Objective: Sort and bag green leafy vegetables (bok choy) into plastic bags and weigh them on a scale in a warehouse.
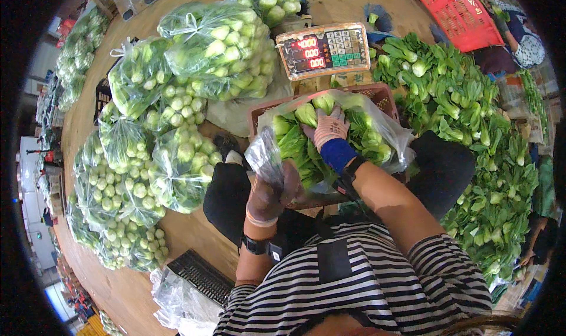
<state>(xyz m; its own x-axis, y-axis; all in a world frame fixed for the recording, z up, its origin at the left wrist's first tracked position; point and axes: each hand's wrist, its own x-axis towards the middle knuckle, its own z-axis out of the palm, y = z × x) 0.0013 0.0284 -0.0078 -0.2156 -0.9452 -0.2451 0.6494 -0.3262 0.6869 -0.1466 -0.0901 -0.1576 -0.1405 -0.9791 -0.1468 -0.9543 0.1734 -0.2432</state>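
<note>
Bok choy heads (294,143) fill a clear plastic bag (389,130), which is spread inside a reddish-brown plastic crate (387,97) before me. My right hand (329,126), in a pink glove with a blue cuff, presses down on the bok choy near the bag's far side. My left hand (272,190), in a dark glove, grips the bag's gathered edge at the crate's left side. Just beyond the crate stands a digital scale display (323,50) with lit red digits.
Tied bags of bok choy (221,48) are piled at the left. Loose bok choy (455,92) lies heaped along the right. A red crate (468,22) and a person (528,48) are at the upper right. Plastic bags (185,300) lie by a black crate (201,276) at the lower left.
</note>
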